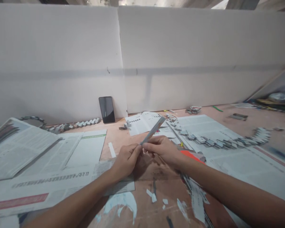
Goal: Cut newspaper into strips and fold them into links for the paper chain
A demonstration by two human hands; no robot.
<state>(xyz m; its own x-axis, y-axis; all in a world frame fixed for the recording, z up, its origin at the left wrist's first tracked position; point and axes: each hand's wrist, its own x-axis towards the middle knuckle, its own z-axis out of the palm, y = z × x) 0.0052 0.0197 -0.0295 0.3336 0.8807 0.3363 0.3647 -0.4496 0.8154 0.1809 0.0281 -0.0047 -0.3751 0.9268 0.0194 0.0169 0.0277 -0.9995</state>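
Note:
Both hands meet over the middle of the table, pinching a narrow folded paper strip [153,130]. My left hand [127,158] is closed, its thumb and fingers on the strip's lower end. My right hand [163,150] is closed beside it, its thumb on the same end. The strip slants up and to the right, its far end free. Printed paper sheets [144,123] lie on the table just beyond. A chain of folded paper links [218,144] curves across the newspaper at the right.
A black phone [106,110] leans on the white board [61,57] at the back. Another folded-paper chain [73,126] lies along the board. A folded newspaper [30,148] lies at the left. Small paper scraps [153,197] and an orange-red piece [191,155] lie near my arms.

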